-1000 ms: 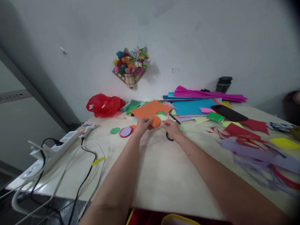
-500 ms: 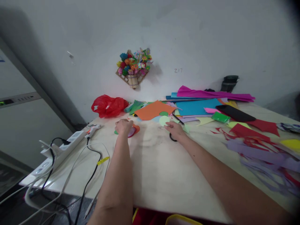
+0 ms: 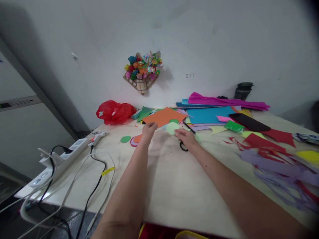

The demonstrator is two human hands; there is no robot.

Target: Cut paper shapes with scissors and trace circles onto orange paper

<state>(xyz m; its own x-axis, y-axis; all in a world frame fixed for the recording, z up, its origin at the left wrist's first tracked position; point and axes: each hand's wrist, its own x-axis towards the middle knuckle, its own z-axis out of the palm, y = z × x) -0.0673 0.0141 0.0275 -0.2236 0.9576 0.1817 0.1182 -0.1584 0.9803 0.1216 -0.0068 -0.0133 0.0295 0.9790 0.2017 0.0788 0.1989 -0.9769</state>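
My right hand (image 3: 186, 136) pinches a pale green paper circle (image 3: 171, 128) at its right edge, its fingers closed. The circle is raised toward my left hand (image 3: 150, 131), which hovers just left of it with fingers loosely stretched out and nothing visible in them. Left of that hand, a green paper disc (image 3: 125, 139) lies flat on the table. Beside it rests an orange disc (image 3: 137, 138) over pink and lilac ones, partly hidden by my left hand and wrist. A black scissor handle (image 3: 183, 146) shows below my right hand; the rest is covered.
Orange (image 3: 164, 116) and blue sheets (image 3: 210, 114) lie at the back, near a red plastic bag (image 3: 115, 112). Paper scraps (image 3: 276, 162) and a black phone (image 3: 249, 122) are at right. A glue gun (image 3: 97, 137), power strip (image 3: 67, 157) and cables run along the left.
My left hand has moved right, away from the small discs, uncovering the green one. My right hand keeps the pale green circle, which has shifted slightly left. The view has turned a little.
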